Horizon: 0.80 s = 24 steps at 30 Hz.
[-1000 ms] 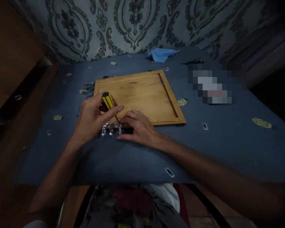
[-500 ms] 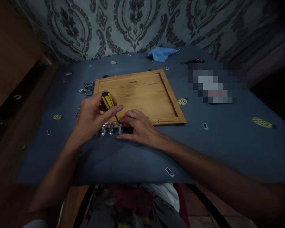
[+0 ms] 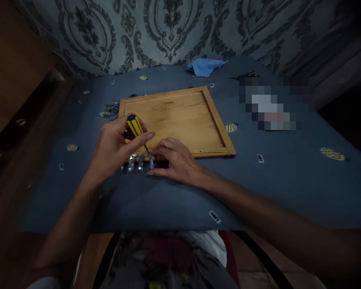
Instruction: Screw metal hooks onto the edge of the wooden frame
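Note:
My left hand [image 3: 110,146] is closed around a screwdriver [image 3: 135,125] with a yellow and black handle. The screwdriver tilts, its shaft running down to the right onto a metal hook rail [image 3: 140,161]. This silvery rail, with several curved hooks, lies along the near edge of a framed wooden board [image 3: 180,116]. My right hand [image 3: 180,162] grips the rail's right end at that edge, thumb below and fingers above, close to the screwdriver tip. The tip itself and any screw under it are too small to make out.
Several loose metal hooks [image 3: 111,110] lie left of the board. A blue cloth [image 3: 205,67] is at the back of the cloth-covered table [image 3: 289,180], with a dark object [image 3: 249,75] to its right. A pixelated patch hides something at the right.
The screwdriver handle has shifted slightly to the left, tilting a little more. My right hand stays in place on the rail.

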Motion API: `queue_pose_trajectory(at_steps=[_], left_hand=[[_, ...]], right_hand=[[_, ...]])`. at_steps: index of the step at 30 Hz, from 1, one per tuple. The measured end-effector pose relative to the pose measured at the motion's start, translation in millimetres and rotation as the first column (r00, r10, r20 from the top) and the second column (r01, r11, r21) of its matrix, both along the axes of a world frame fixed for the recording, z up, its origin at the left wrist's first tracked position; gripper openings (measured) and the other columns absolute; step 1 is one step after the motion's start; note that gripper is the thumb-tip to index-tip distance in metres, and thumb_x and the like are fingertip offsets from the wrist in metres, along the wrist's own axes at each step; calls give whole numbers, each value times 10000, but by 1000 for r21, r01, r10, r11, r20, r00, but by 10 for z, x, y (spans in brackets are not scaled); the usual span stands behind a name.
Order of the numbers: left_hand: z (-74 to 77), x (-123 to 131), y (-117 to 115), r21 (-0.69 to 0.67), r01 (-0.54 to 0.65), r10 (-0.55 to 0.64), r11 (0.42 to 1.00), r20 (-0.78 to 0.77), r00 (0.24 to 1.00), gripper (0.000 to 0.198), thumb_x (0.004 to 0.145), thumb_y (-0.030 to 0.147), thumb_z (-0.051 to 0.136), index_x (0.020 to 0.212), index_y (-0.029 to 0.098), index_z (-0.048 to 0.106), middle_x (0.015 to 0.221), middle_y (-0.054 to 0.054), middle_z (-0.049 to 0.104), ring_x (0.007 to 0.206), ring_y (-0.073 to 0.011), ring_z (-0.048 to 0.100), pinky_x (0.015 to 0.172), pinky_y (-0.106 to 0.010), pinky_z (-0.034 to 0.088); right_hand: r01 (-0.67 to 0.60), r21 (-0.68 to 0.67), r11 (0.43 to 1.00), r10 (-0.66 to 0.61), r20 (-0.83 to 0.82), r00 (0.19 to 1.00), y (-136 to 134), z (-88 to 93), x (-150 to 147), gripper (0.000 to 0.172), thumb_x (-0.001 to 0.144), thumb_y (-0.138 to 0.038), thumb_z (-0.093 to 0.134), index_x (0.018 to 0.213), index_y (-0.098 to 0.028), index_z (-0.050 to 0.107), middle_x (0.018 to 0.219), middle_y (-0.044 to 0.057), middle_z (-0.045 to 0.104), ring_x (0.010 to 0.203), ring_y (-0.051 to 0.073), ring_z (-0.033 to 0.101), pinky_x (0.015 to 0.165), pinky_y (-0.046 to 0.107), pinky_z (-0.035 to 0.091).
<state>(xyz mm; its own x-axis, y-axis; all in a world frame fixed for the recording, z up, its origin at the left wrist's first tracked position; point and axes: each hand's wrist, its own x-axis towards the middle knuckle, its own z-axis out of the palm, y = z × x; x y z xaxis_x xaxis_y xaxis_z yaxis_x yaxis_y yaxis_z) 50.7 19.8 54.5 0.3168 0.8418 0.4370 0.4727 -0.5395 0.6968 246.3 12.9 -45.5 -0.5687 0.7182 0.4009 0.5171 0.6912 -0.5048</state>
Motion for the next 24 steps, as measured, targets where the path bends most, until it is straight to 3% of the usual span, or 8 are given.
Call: queue_pose_trajectory(at_steps=[6,17,24], left_hand=[[5,15,-5,-25,19,-20,1000,-17,1000,298,867,455,782,777,193,670,684,9,644,604,-126,579,539,-249,456],[2,12,-7,-22,38,-38,999,-30,999,206,880,366,763,794,203,672,726,3,630,635,-132,576,561,-259,443],[-10,0,-1,-16,20,-21,1000,-35,999,204,864,377,778,868,205,667,767,-1,633,653,-136,575,566,-252,448]], right_hand=[[4,-8,1000,-4,6,1000,-6,2,6,612,866,-713,684,1142,-168,716,1028,104,669,980,285,586,860,419,452],[-1,-7,1000,1,8,1000,-2,6,4,734,868,-821,548,1149,-165,714,1035,111,667,975,281,593,862,420,459],[-3,8,1000,3,13,1000,-5,3,5,657,856,-720,687,1157,-137,717,1026,112,670,971,280,593,854,412,459]])
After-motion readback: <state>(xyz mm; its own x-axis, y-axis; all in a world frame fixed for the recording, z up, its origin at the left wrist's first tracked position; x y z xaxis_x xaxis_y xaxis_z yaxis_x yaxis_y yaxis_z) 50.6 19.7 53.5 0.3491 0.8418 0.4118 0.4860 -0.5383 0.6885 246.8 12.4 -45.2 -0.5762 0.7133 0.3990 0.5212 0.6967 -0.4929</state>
